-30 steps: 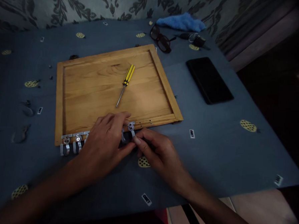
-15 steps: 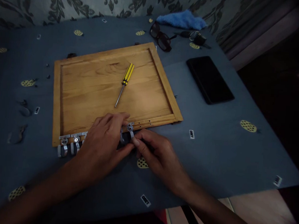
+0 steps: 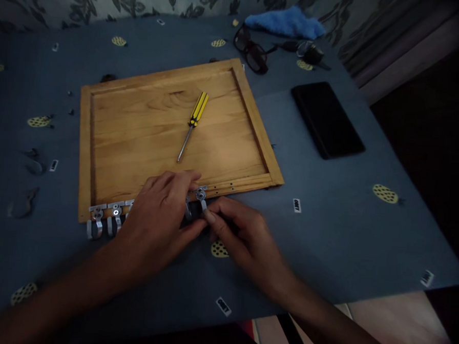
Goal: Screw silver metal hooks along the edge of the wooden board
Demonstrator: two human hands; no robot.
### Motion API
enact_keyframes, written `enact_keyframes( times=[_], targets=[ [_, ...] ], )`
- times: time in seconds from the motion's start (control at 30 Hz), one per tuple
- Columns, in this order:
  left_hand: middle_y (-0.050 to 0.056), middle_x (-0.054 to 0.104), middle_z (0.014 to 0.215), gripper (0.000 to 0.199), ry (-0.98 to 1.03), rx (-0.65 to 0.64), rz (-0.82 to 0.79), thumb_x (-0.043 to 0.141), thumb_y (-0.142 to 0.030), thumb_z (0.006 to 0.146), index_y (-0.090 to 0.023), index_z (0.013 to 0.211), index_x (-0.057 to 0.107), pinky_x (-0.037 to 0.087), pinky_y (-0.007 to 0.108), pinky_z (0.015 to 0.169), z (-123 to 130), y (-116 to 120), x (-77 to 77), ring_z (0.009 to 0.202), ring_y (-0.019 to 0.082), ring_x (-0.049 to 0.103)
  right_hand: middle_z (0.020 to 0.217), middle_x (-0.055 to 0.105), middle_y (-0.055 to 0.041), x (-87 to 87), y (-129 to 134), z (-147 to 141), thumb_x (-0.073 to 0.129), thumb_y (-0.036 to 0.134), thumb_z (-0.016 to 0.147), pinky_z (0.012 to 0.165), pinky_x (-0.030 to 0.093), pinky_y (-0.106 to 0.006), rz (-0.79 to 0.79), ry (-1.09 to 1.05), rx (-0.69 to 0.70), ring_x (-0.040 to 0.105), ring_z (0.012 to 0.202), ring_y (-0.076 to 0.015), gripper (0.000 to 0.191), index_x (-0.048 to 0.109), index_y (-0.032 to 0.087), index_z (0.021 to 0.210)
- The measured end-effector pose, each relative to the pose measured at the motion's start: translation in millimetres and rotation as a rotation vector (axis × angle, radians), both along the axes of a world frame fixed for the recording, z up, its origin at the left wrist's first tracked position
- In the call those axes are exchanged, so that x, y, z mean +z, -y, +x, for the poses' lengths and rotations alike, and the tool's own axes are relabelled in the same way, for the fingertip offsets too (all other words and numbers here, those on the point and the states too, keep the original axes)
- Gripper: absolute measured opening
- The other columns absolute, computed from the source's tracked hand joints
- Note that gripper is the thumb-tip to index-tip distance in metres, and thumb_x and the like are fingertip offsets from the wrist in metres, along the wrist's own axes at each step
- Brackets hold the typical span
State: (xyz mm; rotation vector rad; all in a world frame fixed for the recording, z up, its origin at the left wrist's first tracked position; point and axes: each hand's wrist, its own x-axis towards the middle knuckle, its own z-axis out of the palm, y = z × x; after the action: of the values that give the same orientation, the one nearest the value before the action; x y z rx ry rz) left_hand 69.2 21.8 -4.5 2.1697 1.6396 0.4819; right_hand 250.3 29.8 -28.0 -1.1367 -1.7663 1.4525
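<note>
At the near edge of the board [image 3: 139,131], right of its middle: a right hand [image 3: 245,239], with thumb and forefinger pinched on the bent arm of a hook [image 3: 201,193]. Just left, across the same edge: a left hand [image 3: 156,212], palm down, with bent fingers over the board's rim and the thumb stretched toward the right fingertips. Impossible to make out any grip beneath that palm. At the near left corner of the board: more hooks [image 3: 115,213], in a row, with plates on the rim and arms curving out past it.

As a judgement on the held hook: likely light, stiff and hard to break, being metal, but perhaps slick and apt to twist between fingertips. Best pinched by the curved arm, clear of the holes in the plate, with a second finger to press the plate flat against the rim.

Left of the board, on the cloth-covered table [image 3: 345,239]: loose parts [image 3: 28,202], too dark to tell apart. Lying aslant on the board: a screwdriver [image 3: 197,111], untouched. Right of the board: a phone [image 3: 327,119]. Beyond its far right corner: sunglasses [image 3: 255,55], then a blue rag [image 3: 285,22].
</note>
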Motion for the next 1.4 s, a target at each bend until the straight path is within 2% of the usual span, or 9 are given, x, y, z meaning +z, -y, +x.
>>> enact_keyframes(
  times=[0.2, 0.3, 0.43, 0.53, 0.6, 0.8, 0.97, 1.23, 1.4],
  targets=[
    [0.009, 0.07, 0.115, 0.052, 0.009, -0.006, 0.004, 0.072, -0.023, 0.08, -0.021, 0.125, 0.046, 0.054, 0.048, 0.094, 0.3, -0.9, 0.6, 0.111, 0.029, 0.065, 0.069, 0.058, 0.0027, 2.7, 1.6, 0.9, 0.054, 0.025, 0.1, 0.058, 0.042, -0.025, 0.016, 0.011, -0.03, 0.054, 0.062, -0.0103, 0.021, 0.061, 0.019, 0.082],
    [0.01, 0.07, 0.115, 0.055, -0.001, -0.018, 0.021, 0.076, -0.023, 0.078, -0.019, 0.124, 0.047, 0.055, 0.049, 0.092, 0.5, -1.4, 0.2, 0.109, 0.031, 0.066, 0.073, 0.063, 0.0014, 6.5, -0.2, 3.9, 0.055, 0.022, 0.1, 0.061, 0.048, -0.025, 0.132, 0.063, -0.084, 0.06, 0.065, -0.0112, 0.015, 0.063, 0.019, 0.087],
    [0.011, 0.069, 0.117, 0.055, -0.012, -0.033, 0.05, 0.075, -0.023, 0.079, -0.018, 0.126, 0.046, 0.055, 0.048, 0.093, 0.4, -0.8, 0.0, 0.111, 0.031, 0.065, 0.101, 0.073, -0.0071, 9.4, -6.7, 11.7, 0.055, 0.016, 0.099, 0.08, 0.06, -0.031, 0.441, 0.228, -0.052, 0.072, 0.092, -0.0179, 0.013, 0.067, 0.018, 0.103],
    [0.011, 0.069, 0.12, 0.056, -0.011, -0.032, 0.038, 0.075, -0.022, 0.08, -0.018, 0.127, 0.045, 0.054, 0.048, 0.096, 0.4, -0.4, 0.4, 0.114, 0.03, 0.065, 0.132, 0.068, -0.0108, 7.7, -12.1, 17.6, 0.051, 0.013, 0.099, 0.093, 0.063, -0.035, 0.556, 0.315, 0.095, 0.071, 0.113, -0.0212, 0.028, 0.066, 0.018, 0.122],
    [0.011, 0.069, 0.12, 0.055, -0.012, -0.029, 0.037, 0.075, -0.022, 0.08, -0.018, 0.126, 0.046, 0.054, 0.049, 0.096, 0.6, -0.7, 0.6, 0.113, 0.03, 0.065, 0.14, 0.065, -0.0106, 5.0, -15.1, 20.8, 0.05, 0.011, 0.1, 0.099, 0.062, -0.035, 0.598, 0.34, 0.16, 0.069, 0.12, -0.0211, 0.033, 0.064, 0.016, 0.129],
    [0.011, 0.07, 0.119, 0.054, -0.002, -0.029, 0.042, 0.075, -0.02, 0.078, -0.02, 0.123, 0.046, 0.055, 0.048, 0.093, 1.4, -1.9, 0.2, 0.111, 0.03, 0.066, 0.139, 0.066, -0.0135, -2.1, -21.5, 27.2, 0.049, 0.006, 0.098, 0.099, 0.062, -0.035, 0.745, 0.359, 0.256, 0.07, 0.12, -0.0217, 0.034, 0.065, 0.01, 0.127],
    [0.01, 0.07, 0.118, 0.052, -0.003, -0.017, 0.034, 0.074, -0.02, 0.078, -0.02, 0.122, 0.047, 0.055, 0.048, 0.093, 1.9, -2.7, 0.2, 0.111, 0.031, 0.066, 0.135, 0.068, -0.0124, -6.5, -23.3, 29.3, 0.049, 0.006, 0.099, 0.097, 0.063, -0.033, 0.889, 0.382, 0.255, 0.072, 0.116, -0.0207, 0.032, 0.067, 0.011, 0.124],
    [0.01, 0.07, 0.117, 0.049, -0.02, -0.024, 0.029, 0.071, -0.022, 0.081, -0.021, 0.123, 0.045, 0.054, 0.049, 0.092, 1.2, -2.6, 1.7, 0.111, 0.03, 0.066, 0.131, 0.071, -0.0116, -8.6, -23.7, 28.1, 0.049, 0.01, 0.1, 0.085, 0.067, -0.033, 0.966, 0.372, 0.219, 0.075, 0.108, -0.0214, 0.025, 0.072, 0.012, 0.11],
    [0.009, 0.071, 0.113, 0.051, -0.024, -0.029, 0.051, 0.072, -0.021, 0.079, -0.02, 0.123, 0.045, 0.055, 0.049, 0.089, 0.8, -2.3, 0.1, 0.109, 0.03, 0.067, 0.13, 0.071, -0.0127, -9.7, -24.2, 27.9, 0.048, 0.009, 0.1, 0.081, 0.067, -0.034, 0.939, 0.385, 0.234, 0.076, 0.105, -0.0229, 0.026, 0.073, 0.013, 0.107]
  ],
)
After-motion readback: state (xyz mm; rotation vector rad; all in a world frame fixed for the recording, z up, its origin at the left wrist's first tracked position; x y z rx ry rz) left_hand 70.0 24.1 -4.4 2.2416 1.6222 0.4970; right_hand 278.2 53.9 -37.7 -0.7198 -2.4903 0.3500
